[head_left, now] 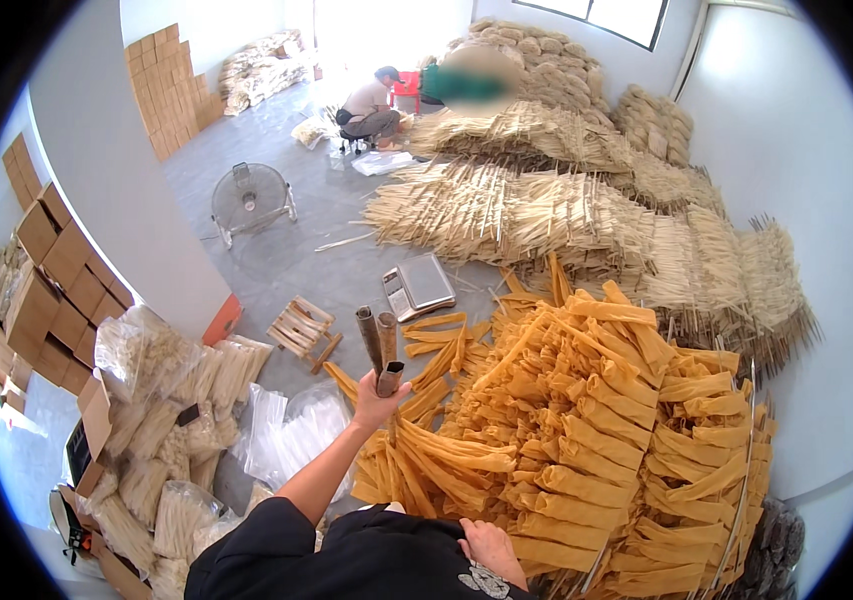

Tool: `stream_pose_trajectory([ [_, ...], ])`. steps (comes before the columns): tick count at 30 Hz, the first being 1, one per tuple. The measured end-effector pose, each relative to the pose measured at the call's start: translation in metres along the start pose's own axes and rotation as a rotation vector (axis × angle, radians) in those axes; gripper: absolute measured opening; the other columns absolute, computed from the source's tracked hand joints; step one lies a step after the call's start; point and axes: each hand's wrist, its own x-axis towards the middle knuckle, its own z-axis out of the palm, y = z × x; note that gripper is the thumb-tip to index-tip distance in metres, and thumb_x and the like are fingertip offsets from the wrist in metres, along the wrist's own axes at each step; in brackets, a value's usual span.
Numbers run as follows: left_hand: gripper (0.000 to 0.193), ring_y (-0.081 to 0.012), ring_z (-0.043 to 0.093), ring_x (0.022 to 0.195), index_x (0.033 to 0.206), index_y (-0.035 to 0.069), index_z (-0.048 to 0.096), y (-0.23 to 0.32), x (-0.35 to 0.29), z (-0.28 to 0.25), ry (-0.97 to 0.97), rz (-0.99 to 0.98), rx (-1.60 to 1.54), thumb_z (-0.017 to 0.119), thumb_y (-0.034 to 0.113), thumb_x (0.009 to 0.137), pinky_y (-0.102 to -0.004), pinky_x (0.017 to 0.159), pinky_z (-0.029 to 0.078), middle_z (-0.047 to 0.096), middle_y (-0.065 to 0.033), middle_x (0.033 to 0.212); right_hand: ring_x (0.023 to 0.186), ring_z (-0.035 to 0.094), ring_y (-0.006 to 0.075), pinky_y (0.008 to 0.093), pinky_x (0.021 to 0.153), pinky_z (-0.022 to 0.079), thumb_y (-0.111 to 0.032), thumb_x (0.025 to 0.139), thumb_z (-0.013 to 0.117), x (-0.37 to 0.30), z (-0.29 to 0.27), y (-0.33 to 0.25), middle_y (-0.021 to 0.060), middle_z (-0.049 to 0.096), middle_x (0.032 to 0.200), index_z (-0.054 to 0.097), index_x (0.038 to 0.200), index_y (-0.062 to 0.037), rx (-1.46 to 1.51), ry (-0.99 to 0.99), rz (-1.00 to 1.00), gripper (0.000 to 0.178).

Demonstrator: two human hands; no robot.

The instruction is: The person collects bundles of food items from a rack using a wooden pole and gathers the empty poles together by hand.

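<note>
My left hand [378, 402], raised in front of me, is closed around a few hollow brown tubes [389, 377]. Their round open ends point up and away from me. My right hand [489, 548] rests against my dark clothing with its fingers lying on it and nothing visible in it. Just beyond and to the right rises a big heap of orange-yellow strips [566, 410], bundled in stacked rows. Looser orange strips [446, 455] fan out beside my left forearm.
A digital scale [426, 286] and a small wooden stool [303, 330] stand on the grey floor. Bagged pale bundles [161, 430] and clear plastic bags [291, 430] lie left. Pale strips [526, 215] are piled farther back. A fan [249, 200] stands near a crouching person [368, 110].
</note>
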Motion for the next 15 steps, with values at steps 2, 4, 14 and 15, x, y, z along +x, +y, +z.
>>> stream_pose_trajectory([
  [2,0.019,-0.0031,0.049,0.065,0.087,0.004,0.053,-0.0005,0.0,-0.0009,-0.012,0.001,0.004,0.068,0.003,0.075,-0.019,0.058,0.04,0.052,0.0043,0.071,0.08,0.059,0.03,0.0392,0.071,0.048,-0.021,0.079,0.059,0.0002,-0.0004,-0.0005,0.0142,0.059,0.082,0.051,0.1,-0.0057,0.01,0.008,-0.002,0.027],
  [4,0.018,-0.0038,0.05,0.067,0.088,0.003,0.053,0.0005,-0.0005,-0.0011,-0.021,0.011,-0.016,0.066,0.001,0.075,-0.0191,0.061,0.041,0.053,0.0033,0.073,0.081,0.058,0.0298,0.0398,0.071,0.047,-0.02,0.079,0.06,-0.0002,-0.0025,-0.0021,0.0134,0.058,0.081,0.051,0.096,-0.0044,0.028,0.009,0.0,0.025],
  [14,0.02,-0.0037,0.049,0.068,0.093,0.005,0.054,0.0003,-0.0072,0.0019,0.026,0.058,-0.107,0.059,0.0,0.075,-0.0206,0.06,0.041,0.058,0.0015,0.081,0.08,0.058,0.0299,0.0399,0.07,0.047,-0.021,0.079,0.06,-0.0004,-0.003,-0.0071,0.0135,0.058,0.08,0.052,0.097,-0.0038,0.022,0.016,0.043,0.026],
  [15,0.02,-0.0038,0.049,0.068,0.094,0.005,0.054,-0.0006,-0.0074,0.0019,0.022,0.053,-0.119,0.059,-0.001,0.075,-0.0207,0.061,0.041,0.058,0.0014,0.081,0.08,0.058,0.0299,0.0399,0.07,0.047,-0.021,0.079,0.06,-0.0005,-0.0034,-0.0077,0.0135,0.058,0.08,0.052,0.097,-0.0038,0.021,0.016,0.048,0.026],
])
